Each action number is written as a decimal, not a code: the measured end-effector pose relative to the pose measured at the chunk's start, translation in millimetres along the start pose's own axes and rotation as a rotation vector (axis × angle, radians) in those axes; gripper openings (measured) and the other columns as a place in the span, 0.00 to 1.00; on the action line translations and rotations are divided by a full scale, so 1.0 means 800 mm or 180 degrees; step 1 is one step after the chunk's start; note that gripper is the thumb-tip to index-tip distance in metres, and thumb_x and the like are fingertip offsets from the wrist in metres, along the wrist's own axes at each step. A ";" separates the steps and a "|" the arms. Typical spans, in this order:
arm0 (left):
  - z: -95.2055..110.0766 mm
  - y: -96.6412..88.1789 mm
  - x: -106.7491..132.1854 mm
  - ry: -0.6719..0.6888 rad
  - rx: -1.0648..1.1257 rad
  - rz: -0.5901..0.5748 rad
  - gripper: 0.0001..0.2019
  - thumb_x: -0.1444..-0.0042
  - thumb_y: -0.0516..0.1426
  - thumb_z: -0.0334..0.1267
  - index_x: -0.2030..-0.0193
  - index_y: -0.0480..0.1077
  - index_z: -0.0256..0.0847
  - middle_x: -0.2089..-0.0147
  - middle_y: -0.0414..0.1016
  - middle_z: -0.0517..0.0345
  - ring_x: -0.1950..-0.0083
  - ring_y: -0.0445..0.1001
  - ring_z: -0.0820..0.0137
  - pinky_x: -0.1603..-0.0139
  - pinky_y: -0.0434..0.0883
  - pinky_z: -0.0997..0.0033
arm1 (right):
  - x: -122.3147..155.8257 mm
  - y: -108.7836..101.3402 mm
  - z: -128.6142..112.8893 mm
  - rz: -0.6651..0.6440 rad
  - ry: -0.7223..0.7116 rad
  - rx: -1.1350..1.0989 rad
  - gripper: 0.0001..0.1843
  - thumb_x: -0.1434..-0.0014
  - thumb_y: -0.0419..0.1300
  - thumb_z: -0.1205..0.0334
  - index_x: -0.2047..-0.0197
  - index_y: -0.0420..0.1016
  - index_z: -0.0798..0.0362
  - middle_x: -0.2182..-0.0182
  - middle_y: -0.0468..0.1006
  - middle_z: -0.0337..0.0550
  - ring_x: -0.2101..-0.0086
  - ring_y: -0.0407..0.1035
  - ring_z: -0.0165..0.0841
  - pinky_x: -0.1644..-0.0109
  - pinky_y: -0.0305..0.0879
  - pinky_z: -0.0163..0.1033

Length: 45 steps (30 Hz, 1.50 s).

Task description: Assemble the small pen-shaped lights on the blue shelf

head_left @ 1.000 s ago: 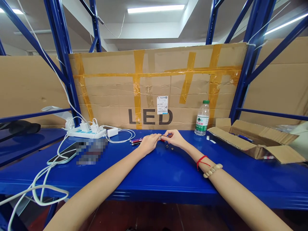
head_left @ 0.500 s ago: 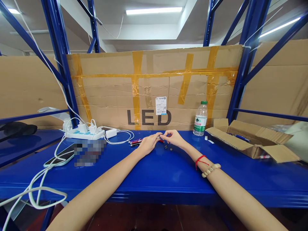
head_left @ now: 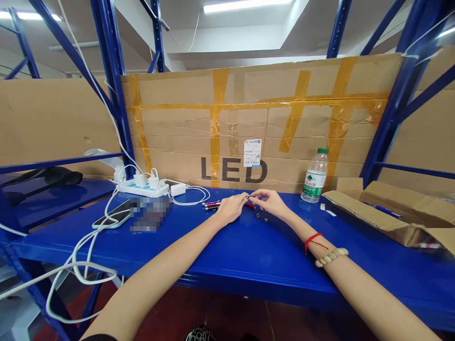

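Both hands meet over the back middle of the blue shelf point(head_left: 249, 251). My left hand point(head_left: 232, 207) is closed around a small red pen-shaped stick point(head_left: 250, 204) with a metal tip. My right hand point(head_left: 272, 203) pinches at that tip with thumb and forefinger; what sits between those fingers is too small to name. Two more such sticks point(head_left: 212, 205), dark red and purple, lie just left of my left hand. A few tiny dark parts point(head_left: 262, 216) rest on the shelf under my right hand.
A taped cardboard sheet point(head_left: 256, 123) marked LED stands behind. A water bottle point(head_left: 314, 176) stands right of the hands, an open carton point(head_left: 391, 210) further right. At left are a power strip point(head_left: 144, 188) with chargers, white cables point(head_left: 81, 246) and a phone point(head_left: 112, 219).
The view has swung left and tilted, so everything sits further right in the picture. Both hands stay together on the small stick, fingers shifting only slightly.
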<state>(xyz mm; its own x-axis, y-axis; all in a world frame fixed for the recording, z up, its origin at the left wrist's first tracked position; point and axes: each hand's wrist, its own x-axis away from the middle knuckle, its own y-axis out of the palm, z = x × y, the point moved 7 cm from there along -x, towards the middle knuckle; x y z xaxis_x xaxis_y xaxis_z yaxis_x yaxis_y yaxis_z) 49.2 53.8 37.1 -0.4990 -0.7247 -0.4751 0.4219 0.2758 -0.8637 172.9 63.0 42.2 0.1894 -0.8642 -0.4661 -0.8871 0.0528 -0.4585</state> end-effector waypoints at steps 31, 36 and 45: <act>0.006 0.006 0.006 0.0046 0.0573 -0.0276 0.16 0.37 0.35 0.42 0.49 0.57 0.47 0.51 0.70 0.57 0.51 0.70 0.66 0.55 0.67 0.65 | 0.003 0.001 -0.007 0.0068 0.0221 0.0082 0.25 0.65 0.64 0.40 0.78 0.71 0.57 0.84 0.70 0.39 0.84 0.60 0.25 0.82 0.56 0.32; 0.004 0.007 0.004 -0.0016 0.0437 -0.0208 0.16 0.37 0.36 0.42 0.50 0.59 0.47 0.51 0.71 0.58 0.51 0.70 0.67 0.55 0.67 0.66 | 0.002 0.000 -0.004 0.0100 0.0179 0.0248 0.24 0.61 0.63 0.40 0.76 0.73 0.56 0.84 0.71 0.40 0.84 0.61 0.26 0.80 0.59 0.33; 0.005 0.002 0.004 -0.0083 0.0304 -0.0102 0.16 0.37 0.38 0.41 0.49 0.61 0.46 0.51 0.71 0.57 0.51 0.70 0.68 0.55 0.67 0.68 | 0.001 -0.004 -0.002 0.0162 0.0189 0.0030 0.25 0.62 0.64 0.44 0.70 0.76 0.58 0.74 0.77 0.46 0.83 0.62 0.25 0.81 0.59 0.33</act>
<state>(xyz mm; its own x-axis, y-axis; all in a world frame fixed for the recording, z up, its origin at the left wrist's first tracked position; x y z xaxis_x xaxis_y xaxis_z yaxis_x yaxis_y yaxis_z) 51.3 49.2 34.3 -0.4941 -0.7486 -0.4420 0.4769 0.1917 -0.8578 175.4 61.7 44.7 0.1186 -0.8884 -0.4434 -0.8910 0.1019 -0.4425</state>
